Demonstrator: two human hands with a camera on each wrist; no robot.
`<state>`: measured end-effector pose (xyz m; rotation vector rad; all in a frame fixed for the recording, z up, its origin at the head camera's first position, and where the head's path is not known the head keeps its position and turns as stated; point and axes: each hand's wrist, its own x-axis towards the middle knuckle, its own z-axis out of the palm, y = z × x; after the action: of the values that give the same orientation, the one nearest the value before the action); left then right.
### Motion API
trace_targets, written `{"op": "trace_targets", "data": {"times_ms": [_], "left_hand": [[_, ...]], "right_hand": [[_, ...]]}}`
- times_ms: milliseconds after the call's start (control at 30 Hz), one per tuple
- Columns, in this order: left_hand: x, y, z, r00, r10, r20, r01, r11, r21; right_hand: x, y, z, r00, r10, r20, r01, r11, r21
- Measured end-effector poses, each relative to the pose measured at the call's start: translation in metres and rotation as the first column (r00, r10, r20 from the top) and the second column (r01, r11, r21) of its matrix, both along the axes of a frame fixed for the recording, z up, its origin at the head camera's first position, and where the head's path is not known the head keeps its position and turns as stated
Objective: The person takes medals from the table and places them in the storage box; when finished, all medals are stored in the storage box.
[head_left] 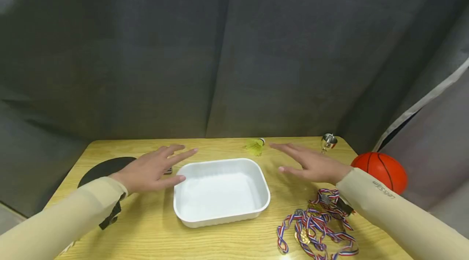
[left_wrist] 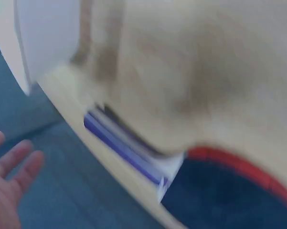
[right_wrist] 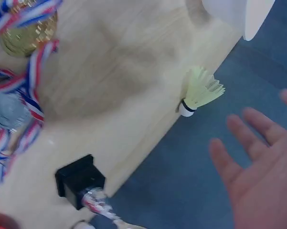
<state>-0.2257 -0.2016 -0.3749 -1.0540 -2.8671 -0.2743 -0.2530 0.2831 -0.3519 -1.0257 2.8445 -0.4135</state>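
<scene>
My left hand (head_left: 150,170) is held above the table at the white tray's left side, fingers spread and straight, with nothing in it. Its thumb overlaps the rim of the white tray (head_left: 220,222) in the head view; whether they touch I cannot tell. Below that hand lies a table tennis paddle (head_left: 104,168), its dark face and handle clearer in the left wrist view. On the other side, my right hand (head_left: 311,164) hovers with extended fingers and holds nothing. Nearest to its fingertips is a yellow shuttlecock (head_left: 254,146) near the back edge.
Tangled medals (head_left: 318,227) with striped ribbons lie at front right. A small trophy cup (head_left: 328,142) stands at the back right corner, with an orange basketball (head_left: 381,170) by the right edge. Under the left sleeve is a black object (head_left: 111,217). Grey curtains (head_left: 220,56) border the table (head_left: 146,235).
</scene>
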Motion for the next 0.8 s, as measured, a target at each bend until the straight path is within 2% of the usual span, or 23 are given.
{"op": "trace_targets", "data": {"times_ms": [67,133,233,333,400,633,800], "left_hand": [[0.006,0.005,-0.004,0.992,0.065,0.108,-0.072,0.996,0.058],[0.013,0.011,-0.008,0.971,0.128,0.204,-0.151,0.983,0.104],[0.022,0.016,-0.014,0.923,0.202,0.328,-0.266,0.95,0.164],[0.028,0.02,-0.017,0.882,0.221,0.416,-0.338,0.912,0.232],[0.03,0.023,-0.019,0.863,0.218,0.456,-0.37,0.887,0.275],[0.035,0.032,-0.027,0.728,0.159,0.667,-0.521,0.761,0.387],[0.038,0.036,-0.028,0.681,0.16,0.715,-0.58,0.714,0.392]], "right_hand": [[0.003,0.004,-0.002,0.995,-0.027,0.093,0.027,1.0,0.001],[0.006,0.009,-0.005,0.98,-0.044,0.195,0.044,0.999,0.001],[0.011,0.017,-0.012,0.939,-0.026,0.343,0.034,0.999,-0.019],[0.017,0.023,-0.021,0.883,-0.011,0.469,0.032,0.999,-0.038],[0.021,0.026,-0.027,0.861,-0.002,0.509,0.025,0.999,-0.038],[0.03,0.033,-0.042,0.839,0.028,0.544,-0.012,0.999,-0.033],[0.036,0.034,-0.046,0.805,0.006,0.593,0.02,0.999,-0.037]]}}
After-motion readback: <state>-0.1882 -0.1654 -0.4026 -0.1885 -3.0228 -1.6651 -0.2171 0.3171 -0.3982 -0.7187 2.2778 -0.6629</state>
